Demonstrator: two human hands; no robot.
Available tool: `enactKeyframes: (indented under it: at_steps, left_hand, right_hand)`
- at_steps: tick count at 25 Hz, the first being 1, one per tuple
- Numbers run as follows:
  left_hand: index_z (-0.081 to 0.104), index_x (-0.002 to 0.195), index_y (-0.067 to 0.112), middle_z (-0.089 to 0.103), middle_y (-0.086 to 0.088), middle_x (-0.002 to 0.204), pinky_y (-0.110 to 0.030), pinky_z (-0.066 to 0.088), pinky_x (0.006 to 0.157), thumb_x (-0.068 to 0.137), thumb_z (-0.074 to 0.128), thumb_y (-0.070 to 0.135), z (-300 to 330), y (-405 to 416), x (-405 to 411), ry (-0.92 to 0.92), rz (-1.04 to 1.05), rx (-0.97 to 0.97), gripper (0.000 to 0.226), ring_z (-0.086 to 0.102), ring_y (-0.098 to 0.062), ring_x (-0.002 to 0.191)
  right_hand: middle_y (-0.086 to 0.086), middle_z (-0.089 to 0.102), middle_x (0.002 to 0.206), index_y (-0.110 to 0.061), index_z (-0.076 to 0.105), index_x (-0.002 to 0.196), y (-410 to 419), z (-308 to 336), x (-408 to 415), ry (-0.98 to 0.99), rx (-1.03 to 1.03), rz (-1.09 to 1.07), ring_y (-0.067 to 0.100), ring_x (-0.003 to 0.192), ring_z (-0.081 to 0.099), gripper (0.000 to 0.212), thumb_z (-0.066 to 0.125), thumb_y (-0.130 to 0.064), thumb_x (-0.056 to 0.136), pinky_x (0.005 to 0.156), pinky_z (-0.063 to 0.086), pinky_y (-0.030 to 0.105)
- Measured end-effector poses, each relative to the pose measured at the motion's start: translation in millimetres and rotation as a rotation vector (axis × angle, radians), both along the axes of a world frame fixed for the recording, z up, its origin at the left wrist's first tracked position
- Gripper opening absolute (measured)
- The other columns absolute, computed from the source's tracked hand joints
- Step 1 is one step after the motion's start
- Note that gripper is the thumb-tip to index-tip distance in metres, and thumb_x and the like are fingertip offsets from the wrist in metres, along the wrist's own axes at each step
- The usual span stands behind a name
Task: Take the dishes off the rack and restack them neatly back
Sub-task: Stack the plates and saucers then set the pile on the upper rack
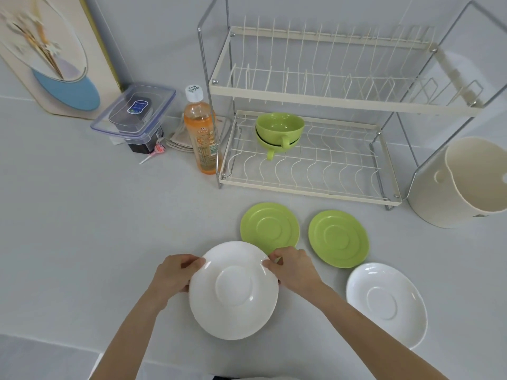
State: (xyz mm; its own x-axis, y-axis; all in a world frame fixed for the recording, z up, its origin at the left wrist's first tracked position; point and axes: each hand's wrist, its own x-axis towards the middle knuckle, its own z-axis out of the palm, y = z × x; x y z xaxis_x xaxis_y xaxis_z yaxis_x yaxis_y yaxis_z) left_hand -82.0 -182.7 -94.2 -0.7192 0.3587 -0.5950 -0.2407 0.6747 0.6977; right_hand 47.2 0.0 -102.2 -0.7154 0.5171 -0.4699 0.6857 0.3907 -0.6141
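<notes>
A white saucer (pixel 233 290) is held by both hands over the counter. My left hand (pixel 177 272) pinches its left rim and my right hand (pixel 293 267) pinches its right rim. Behind it lie two green saucers, one (pixel 267 224) partly covered by my right hand and one (pixel 338 238) to the right. A second white saucer (pixel 386 304) rests at the front right. The two-tier wire rack (pixel 301 97) stands behind. Its upper tier holds nothing. Two stacked green cups (pixel 278 131) sit on its lower tier.
An orange drink bottle (pixel 201 133) stands right beside the rack's left post. A clear lidded container (pixel 134 112) and a lollipop (pixel 157 150) lie further left. A cream utensil holder (pixel 463 182) hangs at the rack's right end. A framed picture (pixel 52 53) leans on the wall.
</notes>
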Motion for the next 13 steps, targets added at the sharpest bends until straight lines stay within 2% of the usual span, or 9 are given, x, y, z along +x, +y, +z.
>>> enactKeyframes:
  at_steps: [3, 6, 9, 13]
  left_hand:
    - [0.066, 0.094, 0.011, 0.066, -0.006, 0.086, -0.018, 0.052, 0.053, 0.087, 0.056, 0.022, -4.7, 12.3, 21.8, -0.036, -0.006, 0.026, 0.016, 0.064, -0.022, 0.082]
    - [0.065, 0.093, 0.011, 0.065, -0.004, 0.082, -0.014, 0.053, 0.048, 0.088, 0.056, 0.021, -7.8, 28.1, 45.0, -0.066, 0.006, 0.074, 0.015, 0.064, -0.019, 0.076]
    - [0.064, 0.089, 0.013, 0.065, -0.005, 0.082, -0.016, 0.054, 0.049, 0.088, 0.055, 0.02, -9.8, 45.0, 65.4, -0.087, 0.004, 0.114, 0.011, 0.064, -0.019, 0.075]
    - [0.063, 0.079, 0.02, 0.066, -0.005, 0.086, -0.02, 0.056, 0.056, 0.088, 0.055, 0.018, -12.7, 63.3, 89.3, -0.095, -0.006, 0.142, 0.012, 0.064, -0.023, 0.08]
  right_hand:
    - [0.013, 0.074, 0.098, -0.011, 0.07, 0.101, 16.9, 2.2, 20.2, -0.004, 0.05, -0.008, 0.028, 0.094, 0.067, 0.03, 0.056, -0.033, 0.085, 0.067, 0.039, 0.021]
    - [0.009, 0.073, 0.102, -0.014, 0.071, 0.1, 35.5, 4.9, 37.8, -0.029, 0.067, -0.017, 0.026, 0.098, 0.065, 0.027, 0.057, -0.031, 0.085, 0.071, 0.04, 0.021]
    - [0.01, 0.07, 0.092, -0.018, 0.071, 0.08, 53.4, 8.3, 55.1, -0.058, 0.083, -0.036, 0.029, 0.093, 0.062, 0.018, 0.058, -0.029, 0.084, 0.074, 0.045, 0.026]
    - [0.012, 0.072, 0.1, -0.011, 0.07, 0.099, 70.1, 11.3, 76.5, -0.092, 0.196, -0.002, 0.033, 0.099, 0.062, 0.026, 0.051, -0.024, 0.086, 0.084, 0.051, 0.035]
